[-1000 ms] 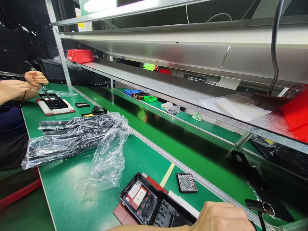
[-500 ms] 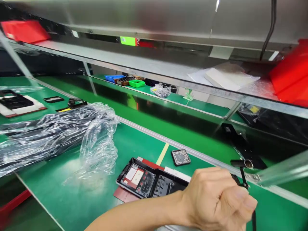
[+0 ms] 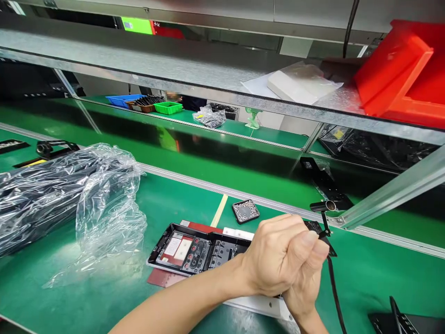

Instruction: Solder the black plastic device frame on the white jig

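Observation:
My left hand (image 3: 274,255) is closed with its fingers curled, pressed against my right hand (image 3: 306,287). Thumbs lie side by side at the front; anything between the palms is hidden. Both hands are above the right part of a black plastic housing (image 3: 200,257), which lies with its ribbed inside facing up and is partly covered by my left forearm. Under it sits a fixture with a dark red plate (image 3: 163,277) and white strips (image 3: 257,304). Just behind is a small black tray (image 3: 246,212) of tiny metallic pieces.
Clear plastic wrap (image 3: 111,204) covers long dark parts on the left. A small black cylinder on a stand (image 3: 322,206) is beside a metal post (image 3: 392,195). Overhead, a shelf (image 3: 156,55) carries a red bin (image 3: 399,74). A black object (image 3: 410,322) lies at lower right.
The view has swung right and down, so the scene sits further left and higher. My right hand and wrist now show beneath my left hand, which stays closed.

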A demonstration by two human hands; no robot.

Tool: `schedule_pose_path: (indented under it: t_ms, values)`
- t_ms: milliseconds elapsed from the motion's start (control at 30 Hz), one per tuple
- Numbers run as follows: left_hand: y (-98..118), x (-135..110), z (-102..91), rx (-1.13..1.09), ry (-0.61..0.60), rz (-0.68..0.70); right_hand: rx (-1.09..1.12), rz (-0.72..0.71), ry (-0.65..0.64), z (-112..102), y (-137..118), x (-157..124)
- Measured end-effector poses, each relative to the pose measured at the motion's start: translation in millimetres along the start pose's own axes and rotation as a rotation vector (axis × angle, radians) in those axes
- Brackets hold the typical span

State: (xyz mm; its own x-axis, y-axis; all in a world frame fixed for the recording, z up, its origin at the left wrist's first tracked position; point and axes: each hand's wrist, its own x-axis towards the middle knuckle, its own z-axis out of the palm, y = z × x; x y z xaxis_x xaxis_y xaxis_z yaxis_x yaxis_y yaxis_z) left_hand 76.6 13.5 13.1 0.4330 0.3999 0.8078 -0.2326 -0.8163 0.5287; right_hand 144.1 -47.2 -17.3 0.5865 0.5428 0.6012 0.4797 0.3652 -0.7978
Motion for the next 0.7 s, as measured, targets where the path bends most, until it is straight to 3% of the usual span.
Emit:
schedule_pose_path:
  t_ms: [500, 700]
  values:
    - [2.0, -0.1, 0.1, -0.095, 0.033, -0.051, -0.083, -0.029, -0.086, -3.0, -2.0, 2.4]
    - [0.9, 0.5, -3.0, -0.082, -0.027, -0.049, -0.071, -0.014, -0.066, -2.7, -6.6, 5.5]
